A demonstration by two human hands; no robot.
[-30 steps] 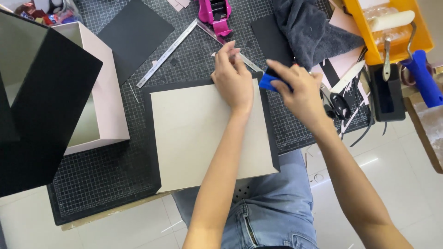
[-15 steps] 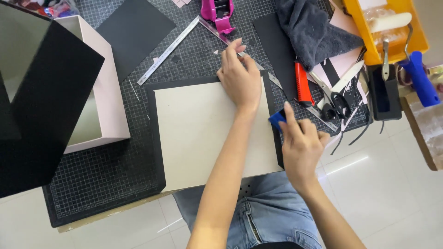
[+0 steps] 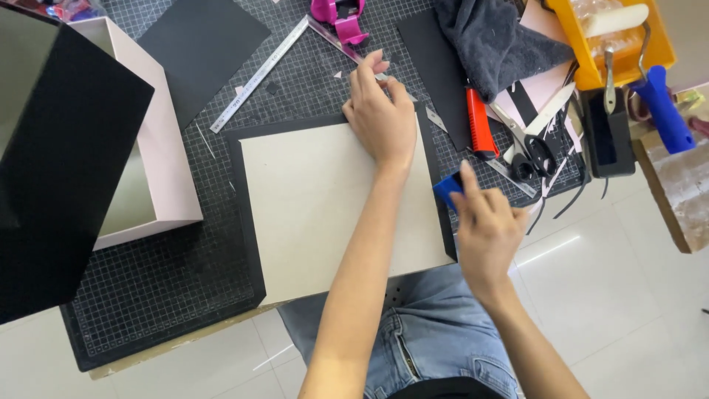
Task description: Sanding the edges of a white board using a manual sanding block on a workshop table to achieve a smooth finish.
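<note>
Head view. Landmark: grey board (image 3: 325, 207) lying flat on black paper (image 3: 247, 222) on the cutting mat (image 3: 148, 295). Beyond the board's far edge: steel ruler (image 3: 258, 74), pink tape dispenser (image 3: 338, 15). Off its right edge: red knife (image 3: 480, 122), scissors (image 3: 533, 151), grey cloth (image 3: 491, 41). Pink box (image 3: 159, 148) stands to its left. Near edge overhangs my lap, unobstructed. My left hand (image 3: 380, 118) presses flat, fingers spread, on the board's far right corner. My right hand (image 3: 487, 225) is clamped on a blue scraper (image 3: 447, 188) just at the board's right edge.

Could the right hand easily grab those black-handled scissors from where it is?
Probably yes, though the right hand already holds a small blue tool. The black-handled scissors lie uncovered just beyond it.
</note>
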